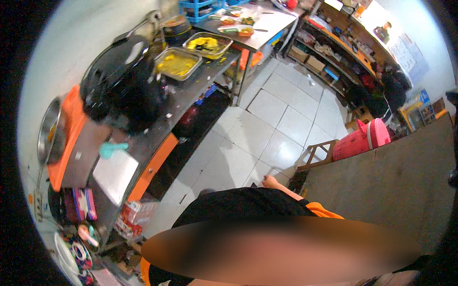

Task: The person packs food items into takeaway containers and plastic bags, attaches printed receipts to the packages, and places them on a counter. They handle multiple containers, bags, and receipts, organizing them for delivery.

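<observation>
My right hand (270, 181) hangs low beside the black apron (236, 200), over the tiled floor; it is small and blurred, so its fingers and any held thing cannot be made out. My left hand is out of view. Before me runs a dark counter (186, 93) with a large glossy black pot or cooker (121, 85). Beyond it are two steel trays (178, 63) (207, 44) with yellow food. Nearer lie a white board (116, 175) and a teal scoop-like thing (112, 149). A steel bowl (52, 132) stands by an orange board (68, 139).
A white-topped table (264, 26) holds small food trays. Shelves (329, 53) with boxes line the far right. A red plastic container (357, 141) and a grey panel (379, 189) stand at right. An orange drawer front (154, 166) edges the counter. A person (383, 31) shows beyond the opening.
</observation>
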`<control>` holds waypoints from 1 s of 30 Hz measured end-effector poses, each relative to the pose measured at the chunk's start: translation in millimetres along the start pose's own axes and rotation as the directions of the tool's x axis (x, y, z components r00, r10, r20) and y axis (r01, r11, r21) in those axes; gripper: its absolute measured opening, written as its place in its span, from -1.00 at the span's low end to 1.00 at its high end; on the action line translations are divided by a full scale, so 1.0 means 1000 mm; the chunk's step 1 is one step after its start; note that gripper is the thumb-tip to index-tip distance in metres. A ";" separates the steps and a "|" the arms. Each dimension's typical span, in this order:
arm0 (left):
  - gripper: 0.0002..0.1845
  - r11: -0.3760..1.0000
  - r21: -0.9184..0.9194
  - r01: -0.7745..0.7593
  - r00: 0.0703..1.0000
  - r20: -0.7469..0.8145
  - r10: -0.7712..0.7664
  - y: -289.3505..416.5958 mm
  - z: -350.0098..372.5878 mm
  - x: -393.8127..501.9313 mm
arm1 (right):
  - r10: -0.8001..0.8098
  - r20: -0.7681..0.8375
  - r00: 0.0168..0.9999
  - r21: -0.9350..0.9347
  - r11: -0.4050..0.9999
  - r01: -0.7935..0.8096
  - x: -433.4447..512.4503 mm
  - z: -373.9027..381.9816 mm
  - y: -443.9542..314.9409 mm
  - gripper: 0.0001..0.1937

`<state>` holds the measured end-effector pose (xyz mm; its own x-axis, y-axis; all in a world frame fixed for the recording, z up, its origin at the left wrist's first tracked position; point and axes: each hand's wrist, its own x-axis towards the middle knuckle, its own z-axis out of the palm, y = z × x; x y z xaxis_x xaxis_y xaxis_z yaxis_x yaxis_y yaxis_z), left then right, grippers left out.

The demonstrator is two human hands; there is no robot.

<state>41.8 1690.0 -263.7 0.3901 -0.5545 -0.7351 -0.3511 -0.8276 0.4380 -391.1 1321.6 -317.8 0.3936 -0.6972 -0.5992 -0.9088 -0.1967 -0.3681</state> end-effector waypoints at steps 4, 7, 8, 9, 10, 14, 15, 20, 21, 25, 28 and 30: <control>-0.72 0.993 0.017 -0.116 0.993 -0.035 0.116 0.129 -0.016 0.117 | 0.052 -0.136 0.989 0.086 0.996 -0.040 0.121 -0.104 -0.035 -0.49; -0.71 0.947 -0.023 -0.320 0.945 -0.082 0.317 0.257 -0.043 0.219 | 0.212 -0.038 0.977 0.640 0.755 -0.139 0.199 -0.179 -0.058 -0.40; -0.72 0.889 -0.191 -0.416 0.909 -0.110 0.402 0.305 -0.056 0.248 | 0.189 -0.051 0.981 0.638 0.762 -0.114 0.218 -0.203 -0.061 -0.40; -0.73 0.834 -0.239 -0.498 0.866 -0.086 0.493 0.359 -0.071 0.276 | 0.197 -0.051 0.979 0.640 0.759 -0.120 0.231 -0.225 -0.061 -0.41; -0.75 0.848 -0.267 -0.458 0.882 -0.014 0.472 0.415 -0.083 0.300 | 0.231 -0.056 0.971 0.637 0.757 -0.143 0.241 -0.244 -0.056 -0.41; -0.75 0.683 -0.367 -0.631 0.685 0.150 0.713 0.637 -0.133 0.357 | 0.287 -0.048 0.957 0.655 0.732 -0.186 0.253 -0.303 -0.003 -0.49; -0.74 0.648 -0.333 -0.685 0.649 0.125 0.750 0.685 -0.146 0.366 | 0.282 -0.043 0.959 0.663 0.726 -0.184 0.252 -0.317 0.019 -0.51; -0.77 0.423 -0.670 -0.610 0.731 -0.272 0.626 0.864 -0.183 0.416 | 0.497 -0.053 0.866 0.591 0.715 -0.374 0.286 -0.407 0.125 -0.62; -0.77 0.377 -0.700 -0.607 0.754 -0.358 0.551 0.883 -0.187 0.426 | 0.572 -0.077 0.816 0.539 0.713 -0.449 0.306 -0.435 0.138 -0.63; -0.73 0.197 -0.834 -0.516 0.856 -0.505 0.108 0.923 -0.193 0.445 | 0.182 -0.538 0.823 0.251 0.967 -0.050 0.444 -0.586 0.113 -0.74; -0.70 0.280 -0.799 -0.533 0.836 -0.547 0.032 0.945 -0.185 0.442 | -0.322 -0.686 0.653 0.060 0.869 0.492 0.560 -0.717 0.023 -0.87; -0.72 0.361 -0.767 -0.530 0.833 -0.552 0.050 0.971 -0.177 0.441 | -0.510 -0.652 0.561 -0.015 0.749 0.663 0.620 -0.792 -0.054 -0.90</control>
<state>23.9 626.4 -71.2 0.7770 -0.5508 -0.3048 0.3197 -0.0717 0.9448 -208.1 353.7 -106.6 0.5936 -0.7406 0.3149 -0.4216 -0.6195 -0.6621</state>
